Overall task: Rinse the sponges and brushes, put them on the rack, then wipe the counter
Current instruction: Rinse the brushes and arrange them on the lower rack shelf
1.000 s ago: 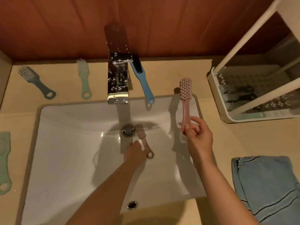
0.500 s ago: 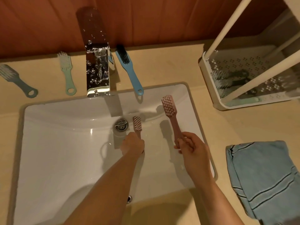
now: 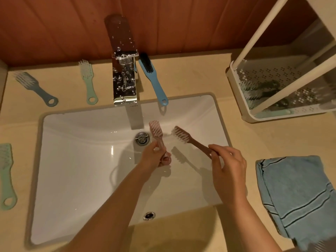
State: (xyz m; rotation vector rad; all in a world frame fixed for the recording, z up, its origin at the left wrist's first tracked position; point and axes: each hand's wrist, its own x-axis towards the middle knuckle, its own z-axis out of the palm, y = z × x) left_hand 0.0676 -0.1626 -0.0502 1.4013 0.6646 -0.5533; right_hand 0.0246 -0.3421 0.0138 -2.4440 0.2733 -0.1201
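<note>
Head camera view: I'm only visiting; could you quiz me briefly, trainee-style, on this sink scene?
1. True or false: the left hand grips a pale pink plastic brush over the white ceramic sink basin.
2. The right hand holds: A) a sponge, B) a darker brown-pink plastic brush, C) nothing?
3. How many plastic brushes lie on the beige counter left of the chrome faucet?
Key: 1 true. 2 B. 3 three: grey-blue brush, mint-green brush, mint-green brush at the left edge.
</note>
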